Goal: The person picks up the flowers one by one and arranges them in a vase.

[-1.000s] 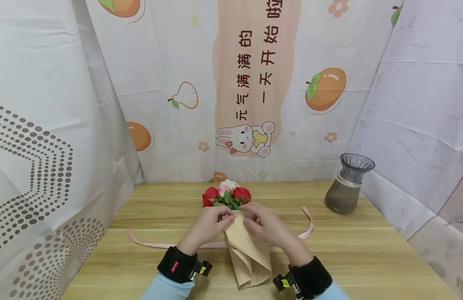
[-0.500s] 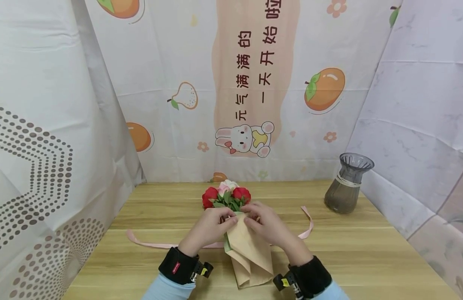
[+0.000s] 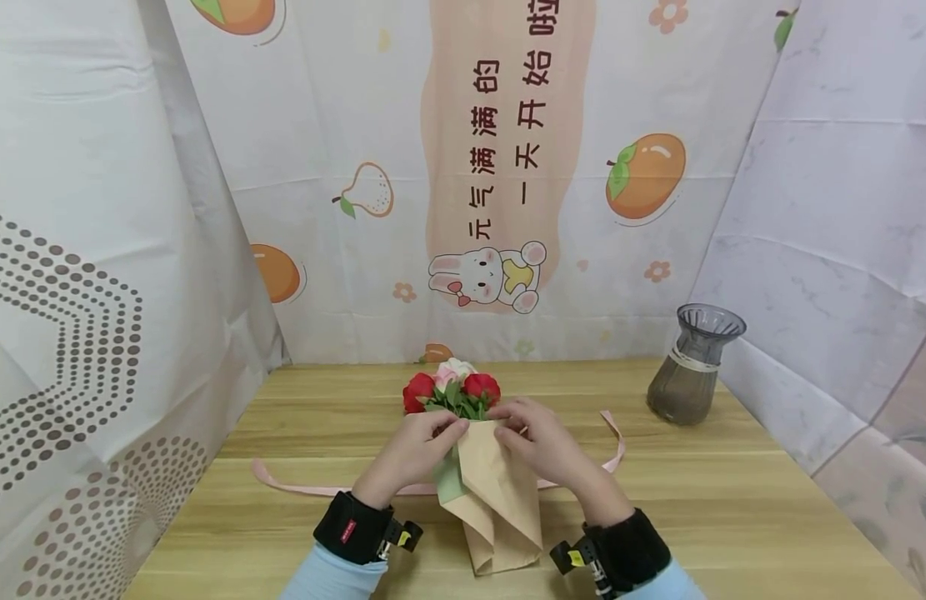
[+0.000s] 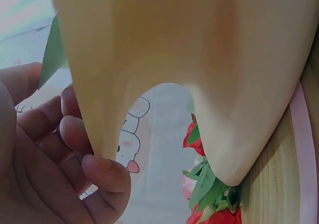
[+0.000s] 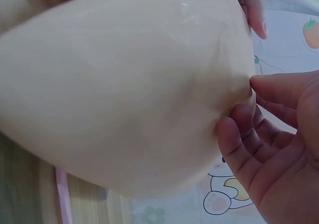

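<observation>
A bouquet of red roses [image 3: 419, 392] and a pale pink bloom [image 3: 453, 373] lies on the table, its lower part wrapped in tan wrapping paper [image 3: 500, 492]. The paper has a light green side [image 3: 449, 482] showing at the left. My left hand [image 3: 412, 448] pinches the paper's upper left edge between thumb and fingers; the left wrist view shows the pinched corner [image 4: 102, 147]. On the upper right edge, my right hand [image 3: 548, 446] pinches the paper, thumb against fingers [image 5: 234, 134]. The stems are hidden inside the paper.
A pink ribbon [image 3: 305, 489] runs across the wooden table [image 3: 282, 550], passing under the wrapped bouquet and curling up at the right. A grey glass vase [image 3: 683, 392] with a pale band round its neck stands at the back right. Printed cloth [image 3: 320, 100] hangs behind.
The paper's left side has spread outward, and more of its green side shows. My hands have moved slightly apart at the top edge, both still pinching the paper.
</observation>
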`<act>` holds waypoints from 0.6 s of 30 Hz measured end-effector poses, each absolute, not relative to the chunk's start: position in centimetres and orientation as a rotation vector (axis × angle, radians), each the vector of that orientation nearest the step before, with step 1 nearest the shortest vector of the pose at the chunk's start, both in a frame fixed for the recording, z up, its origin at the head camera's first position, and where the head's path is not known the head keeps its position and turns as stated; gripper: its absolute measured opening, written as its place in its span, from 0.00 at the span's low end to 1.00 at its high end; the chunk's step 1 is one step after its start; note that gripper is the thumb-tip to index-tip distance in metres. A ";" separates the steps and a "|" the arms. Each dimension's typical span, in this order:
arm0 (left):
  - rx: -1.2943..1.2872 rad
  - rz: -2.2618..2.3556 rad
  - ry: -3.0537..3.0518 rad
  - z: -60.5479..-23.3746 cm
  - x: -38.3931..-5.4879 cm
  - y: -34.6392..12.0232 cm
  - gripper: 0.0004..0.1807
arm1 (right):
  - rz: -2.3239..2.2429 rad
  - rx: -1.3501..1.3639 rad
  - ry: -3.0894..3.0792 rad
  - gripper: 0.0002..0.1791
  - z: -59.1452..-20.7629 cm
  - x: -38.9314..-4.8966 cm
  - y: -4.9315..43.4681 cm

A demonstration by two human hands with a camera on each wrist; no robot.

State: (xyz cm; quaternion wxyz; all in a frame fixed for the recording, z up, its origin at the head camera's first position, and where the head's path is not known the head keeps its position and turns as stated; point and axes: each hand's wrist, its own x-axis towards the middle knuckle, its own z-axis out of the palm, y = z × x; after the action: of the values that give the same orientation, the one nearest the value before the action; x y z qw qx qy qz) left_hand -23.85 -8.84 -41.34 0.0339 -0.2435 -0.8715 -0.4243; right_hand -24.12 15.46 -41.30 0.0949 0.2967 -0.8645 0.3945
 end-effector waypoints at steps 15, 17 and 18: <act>-0.800 -1.275 -2.638 -41.5 -23.9 -8.7 0.14 | 1.391 0.799 -2.543 0.12 -40.5 -24.3 18.3; -0.806 -1.273 -2.640 -41.5 -23.9 -8.7 0.13 | 1.415 0.781 -2.540 0.13 -40.4 -24.3 18.9; -0.811 -1.279 -2.637 -41.5 -23.8 -8.7 0.13 | 1.416 0.773 -2.542 0.13 -40.4 -24.3 19.2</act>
State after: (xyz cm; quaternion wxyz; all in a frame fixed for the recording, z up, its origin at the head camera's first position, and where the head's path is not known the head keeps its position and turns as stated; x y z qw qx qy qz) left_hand -23.84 -8.68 -41.50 0.0501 -0.2665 -0.8660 -0.4201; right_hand -24.27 19.19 -40.41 0.0654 0.2562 -0.8425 0.4694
